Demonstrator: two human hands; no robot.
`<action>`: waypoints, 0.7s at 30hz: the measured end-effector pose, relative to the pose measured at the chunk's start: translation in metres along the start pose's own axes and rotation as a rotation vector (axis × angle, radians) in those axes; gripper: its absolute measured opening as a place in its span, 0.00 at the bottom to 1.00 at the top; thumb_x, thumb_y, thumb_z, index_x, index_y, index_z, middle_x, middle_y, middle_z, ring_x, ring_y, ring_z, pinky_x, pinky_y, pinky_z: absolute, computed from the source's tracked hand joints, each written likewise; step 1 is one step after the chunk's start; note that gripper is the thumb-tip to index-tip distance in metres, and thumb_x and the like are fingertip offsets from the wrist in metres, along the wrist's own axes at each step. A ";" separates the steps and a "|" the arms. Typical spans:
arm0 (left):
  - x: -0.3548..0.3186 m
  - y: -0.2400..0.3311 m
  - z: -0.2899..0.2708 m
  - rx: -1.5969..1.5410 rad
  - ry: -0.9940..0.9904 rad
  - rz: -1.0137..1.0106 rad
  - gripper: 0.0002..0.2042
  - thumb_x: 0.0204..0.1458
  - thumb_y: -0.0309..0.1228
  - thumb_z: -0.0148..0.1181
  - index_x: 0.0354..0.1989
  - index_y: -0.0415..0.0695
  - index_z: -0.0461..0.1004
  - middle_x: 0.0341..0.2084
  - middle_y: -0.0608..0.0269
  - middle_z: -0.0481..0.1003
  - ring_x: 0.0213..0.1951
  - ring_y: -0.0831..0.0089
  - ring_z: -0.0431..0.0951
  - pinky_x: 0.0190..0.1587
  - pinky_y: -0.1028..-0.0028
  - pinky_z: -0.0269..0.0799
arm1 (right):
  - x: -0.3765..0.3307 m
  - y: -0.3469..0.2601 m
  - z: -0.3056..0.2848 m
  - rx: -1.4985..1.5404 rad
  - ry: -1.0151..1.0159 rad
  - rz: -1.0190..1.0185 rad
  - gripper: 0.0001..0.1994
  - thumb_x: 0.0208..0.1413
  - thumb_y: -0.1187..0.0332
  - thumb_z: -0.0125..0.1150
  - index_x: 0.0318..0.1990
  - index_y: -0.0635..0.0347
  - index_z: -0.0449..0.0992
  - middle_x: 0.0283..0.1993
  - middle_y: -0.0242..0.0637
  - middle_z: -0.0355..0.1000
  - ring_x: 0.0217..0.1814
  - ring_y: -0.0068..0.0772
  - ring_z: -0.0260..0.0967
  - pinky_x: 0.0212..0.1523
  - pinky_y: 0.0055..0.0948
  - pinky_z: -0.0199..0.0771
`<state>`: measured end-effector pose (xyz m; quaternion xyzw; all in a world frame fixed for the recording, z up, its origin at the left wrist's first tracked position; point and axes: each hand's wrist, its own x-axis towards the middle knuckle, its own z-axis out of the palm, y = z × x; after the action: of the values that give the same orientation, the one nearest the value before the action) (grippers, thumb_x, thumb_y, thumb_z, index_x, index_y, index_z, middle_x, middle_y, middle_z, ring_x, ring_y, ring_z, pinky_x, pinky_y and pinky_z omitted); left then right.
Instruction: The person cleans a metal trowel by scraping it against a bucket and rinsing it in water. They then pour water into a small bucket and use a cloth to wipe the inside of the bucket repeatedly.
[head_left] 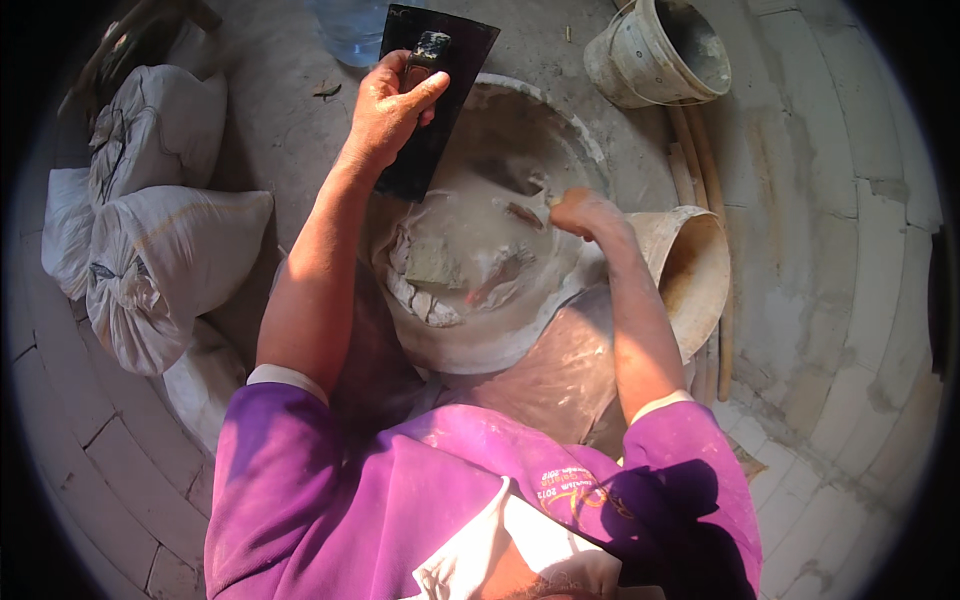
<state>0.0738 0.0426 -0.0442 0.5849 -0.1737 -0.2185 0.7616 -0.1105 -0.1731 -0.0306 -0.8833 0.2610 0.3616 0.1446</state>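
My left hand (385,112) grips the handle of a black rectangular plastering float (436,140), held tilted over the left far rim of a round basin (470,358). The basin stands between my legs, coated with pale powder. In it lie a wet-looking grey mix (478,215) and a crumpled, pale bag-like piece (432,275) with lumps. My right hand (588,214) is over the basin's right side, its fingers closed. Something small and powder-covered shows at its fingertips, but its kind is unclear.
Tied white sacks (180,250) are heaped at the left. A dirty white bucket (630,65) lies tipped at the far right, near long poles (708,170). A second, pale container (690,275) leans by my right forearm. A clear bluish bottle (350,35) stands at the back.
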 end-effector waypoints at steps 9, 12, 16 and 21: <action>-0.006 -0.013 0.022 0.311 0.041 0.166 0.21 0.47 0.37 0.70 0.42 0.35 0.71 0.22 0.67 0.71 0.25 0.78 0.69 0.30 0.75 0.69 | -0.067 -0.018 -0.039 0.948 0.603 -0.277 0.20 0.60 0.54 0.59 0.42 0.66 0.71 0.23 0.40 0.71 0.20 0.38 0.66 0.27 0.36 0.69; -0.015 -0.012 0.032 0.532 -0.021 0.289 0.18 0.50 0.36 0.69 0.42 0.38 0.71 0.26 0.71 0.71 0.28 0.84 0.67 0.30 0.80 0.65 | -0.063 -0.039 -0.038 0.724 0.907 -0.463 0.20 0.60 0.53 0.59 0.41 0.64 0.71 0.22 0.45 0.71 0.22 0.44 0.69 0.27 0.38 0.69; -0.019 -0.011 0.046 0.557 -0.093 0.314 0.21 0.49 0.34 0.70 0.46 0.36 0.70 0.29 0.66 0.75 0.31 0.82 0.70 0.34 0.77 0.67 | -0.042 -0.038 -0.026 0.495 0.883 -0.445 0.19 0.59 0.52 0.58 0.35 0.62 0.70 0.24 0.51 0.73 0.31 0.60 0.73 0.31 0.47 0.70; -0.020 -0.016 0.049 0.508 -0.059 0.309 0.24 0.45 0.35 0.71 0.47 0.34 0.70 0.21 0.57 0.73 0.22 0.73 0.69 0.27 0.73 0.67 | -0.044 -0.033 -0.027 0.533 0.999 -0.450 0.17 0.59 0.54 0.58 0.31 0.61 0.68 0.23 0.51 0.71 0.29 0.61 0.70 0.29 0.48 0.69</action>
<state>0.0287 0.0097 -0.0473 0.7166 -0.3321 -0.0664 0.6097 -0.1033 -0.1425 0.0214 -0.9130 0.1855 -0.2139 0.2938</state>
